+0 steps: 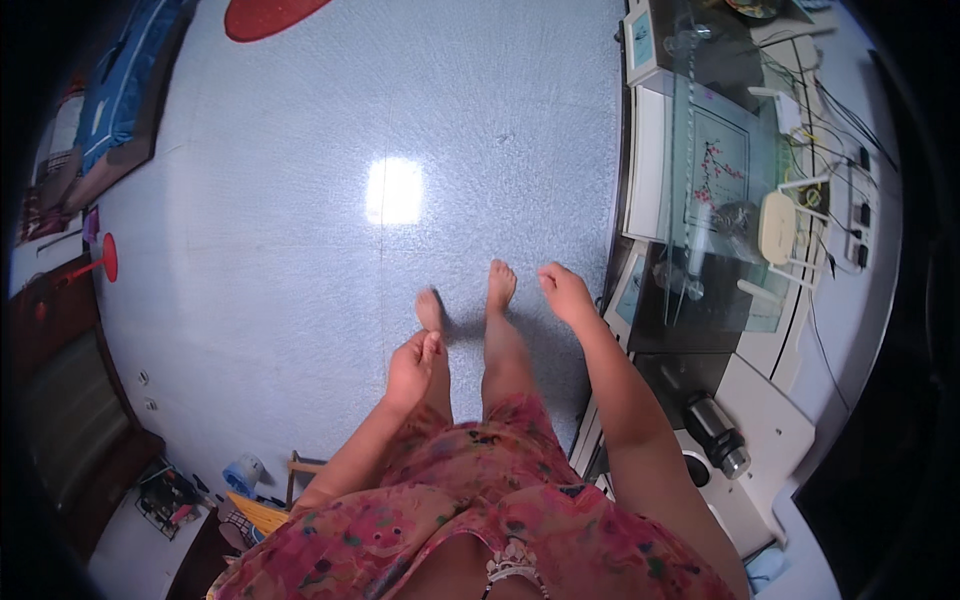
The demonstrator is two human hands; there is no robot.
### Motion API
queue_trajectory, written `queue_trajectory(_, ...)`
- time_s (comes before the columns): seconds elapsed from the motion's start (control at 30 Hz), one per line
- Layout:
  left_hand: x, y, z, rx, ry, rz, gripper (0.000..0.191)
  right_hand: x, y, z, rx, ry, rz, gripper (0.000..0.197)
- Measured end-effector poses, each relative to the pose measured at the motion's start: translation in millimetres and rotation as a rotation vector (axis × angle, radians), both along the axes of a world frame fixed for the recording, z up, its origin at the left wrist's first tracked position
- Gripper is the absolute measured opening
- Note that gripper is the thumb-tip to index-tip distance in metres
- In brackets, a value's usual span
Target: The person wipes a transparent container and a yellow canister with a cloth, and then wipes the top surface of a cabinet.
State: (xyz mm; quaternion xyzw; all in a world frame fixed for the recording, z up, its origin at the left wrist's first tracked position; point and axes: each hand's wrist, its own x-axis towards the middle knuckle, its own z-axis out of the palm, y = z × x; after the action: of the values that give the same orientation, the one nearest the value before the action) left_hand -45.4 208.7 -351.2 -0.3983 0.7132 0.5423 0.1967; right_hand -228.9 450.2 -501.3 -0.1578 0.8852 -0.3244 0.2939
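Observation:
My left hand point(411, 369) hangs in front of my thigh above the floor. Its fingers are curled in and the thumb lies against them, with nothing visible inside. Further forward and to the right, my right hand point(564, 291) hangs in a loose fist beside a low cabinet point(628, 289), seemingly apart from it. No object shows in that hand either. Beneath both hands is the shiny blue-grey floor point(300, 285), where my bare feet stand, one a little ahead of the other.
Along the right, the cabinet bears a glass shelf point(761, 300), a white router point(778, 227), a power strip point(862, 196) with cables and a steel vacuum flask point(712, 429). At left stand a blue-covered piece of furniture point(124, 97) and a red round-ended object point(110, 257). A red disc point(266, 16) lies ahead.

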Motion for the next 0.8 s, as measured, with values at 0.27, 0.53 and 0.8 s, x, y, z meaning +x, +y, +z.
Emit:
queue_trajectory(0.27, -58.9, -14.6, -140.4, 0.130, 0.009, -0.183, 0.032, -118.0, -97.3, -228.6, 0.160, -0.039, -0.097, 0.021)
queue_trajectory(0.53, -92.3, -65.1, -253.5, 0.076, 0.039, -0.090, 0.027, -235.4, -207.8, -393.4, 0.299, 0.064, -0.170, 0.042)
queue_trajectory(0.8, -124.0, -87.8, -268.8, 0.092, 0.149, -0.032, 0.027, -277.7, -219.3, -449.1, 0.233, -0.018, -0.231, 0.042)
